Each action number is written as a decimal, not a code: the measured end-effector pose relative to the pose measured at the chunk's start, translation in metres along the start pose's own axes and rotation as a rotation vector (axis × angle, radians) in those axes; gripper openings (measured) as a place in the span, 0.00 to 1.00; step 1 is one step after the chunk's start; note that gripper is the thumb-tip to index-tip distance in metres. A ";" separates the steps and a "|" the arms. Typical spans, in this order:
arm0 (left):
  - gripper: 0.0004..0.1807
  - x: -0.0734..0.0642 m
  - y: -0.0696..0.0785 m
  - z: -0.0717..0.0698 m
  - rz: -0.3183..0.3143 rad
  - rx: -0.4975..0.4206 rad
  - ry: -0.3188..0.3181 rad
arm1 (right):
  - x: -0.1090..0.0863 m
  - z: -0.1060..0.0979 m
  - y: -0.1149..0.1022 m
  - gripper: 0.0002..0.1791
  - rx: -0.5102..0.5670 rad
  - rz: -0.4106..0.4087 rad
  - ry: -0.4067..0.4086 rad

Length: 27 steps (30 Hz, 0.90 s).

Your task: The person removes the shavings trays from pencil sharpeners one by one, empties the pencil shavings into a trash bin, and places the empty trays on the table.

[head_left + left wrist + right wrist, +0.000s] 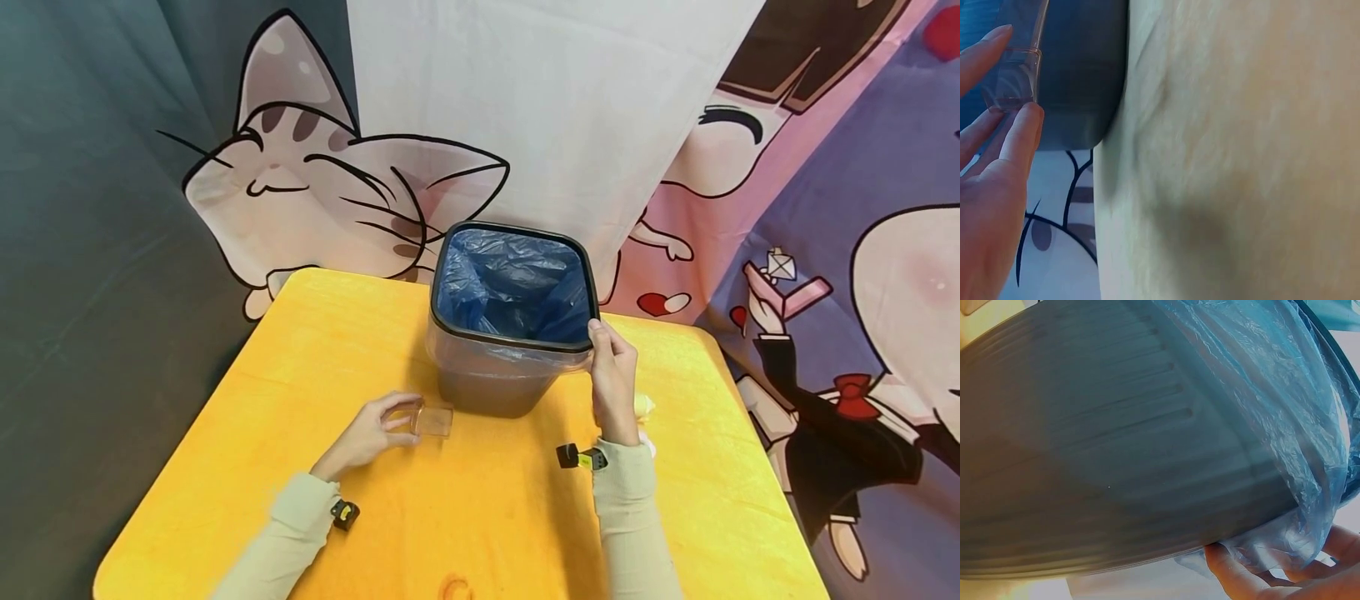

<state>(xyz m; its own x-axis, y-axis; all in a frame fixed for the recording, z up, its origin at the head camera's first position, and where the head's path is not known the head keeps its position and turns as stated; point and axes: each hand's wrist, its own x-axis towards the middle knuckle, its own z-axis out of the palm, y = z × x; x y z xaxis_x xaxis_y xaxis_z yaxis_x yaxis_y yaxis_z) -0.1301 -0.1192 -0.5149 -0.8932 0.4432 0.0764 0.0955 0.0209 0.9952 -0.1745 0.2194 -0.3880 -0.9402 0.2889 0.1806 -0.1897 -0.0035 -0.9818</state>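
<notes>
A dark grey trash bin [495, 387] with a black rim stands on the table, lined with a blue plastic bag [517, 283] folded over its edge. My right hand [613, 379] grips the bin's near right corner; in the right wrist view its fingers [1235, 575] hold the overhanging bag against the side. To the left, my left hand [369, 432] pinches a small clear plastic container [435, 422] between thumb and fingers, in front of the bin. The left wrist view shows this clear container [1017, 78] between the fingertips, overlapping the bin's wall.
A yellow cloth covers the table [480, 517]. Beside my right wrist lies a small pale yellow and white item [642, 407], mostly hidden by the arm. A cartoon-printed curtain [555, 108] hangs close behind the table's far edge.
</notes>
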 end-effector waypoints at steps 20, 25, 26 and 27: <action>0.34 0.008 0.006 0.055 -0.059 -0.075 -0.032 | -0.002 0.000 -0.002 0.23 0.001 0.007 -0.010; 0.33 0.012 0.006 0.066 -0.077 -0.085 -0.051 | -0.001 0.000 -0.001 0.24 0.004 0.004 -0.012; 0.33 0.013 0.006 0.068 -0.074 -0.083 -0.055 | -0.001 0.000 -0.001 0.24 0.005 0.002 -0.014; 0.33 0.015 0.006 0.071 -0.073 -0.081 -0.054 | -0.001 0.000 -0.001 0.24 0.006 0.002 -0.014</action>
<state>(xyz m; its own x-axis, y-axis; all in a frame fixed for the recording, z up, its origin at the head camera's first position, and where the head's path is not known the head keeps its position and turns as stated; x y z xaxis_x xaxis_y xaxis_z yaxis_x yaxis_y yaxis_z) -0.1115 -0.0488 -0.5116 -0.8713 0.4907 0.0026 -0.0064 -0.0167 0.9998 -0.1730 0.2192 -0.3873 -0.9442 0.2759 0.1798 -0.1898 -0.0098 -0.9818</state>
